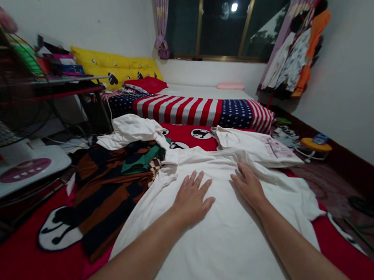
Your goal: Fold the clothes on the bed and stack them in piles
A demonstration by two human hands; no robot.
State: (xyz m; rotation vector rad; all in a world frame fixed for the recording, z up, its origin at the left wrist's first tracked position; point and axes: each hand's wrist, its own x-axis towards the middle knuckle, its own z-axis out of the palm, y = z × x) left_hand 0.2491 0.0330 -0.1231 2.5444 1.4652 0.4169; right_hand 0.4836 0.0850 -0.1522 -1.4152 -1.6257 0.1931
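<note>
A white T-shirt (221,239) lies spread out in front of me, its collar end away from me and some wrinkles near the sleeves. My left hand (192,200) rests flat on its upper left part, fingers spread. On the upper right part, near the collar, my right hand (249,187) lies with its fingers stretched out. Neither hand grips the cloth. Just beyond the right shoulder is a folded white shirt (257,145) with a pinkish print. Left of the T-shirt lie a brown and black striped garment (109,191), a green cloth (140,161) and a crumpled white garment (131,129).
Everything lies on a red cover (26,272) with black and white figures. A fan (19,168) stands at the left. Behind is a bed with a flag-patterned cover (182,109) and a yellow cushion (117,63). Clothes (301,54) hang at the right, above a yellow stool (316,144).
</note>
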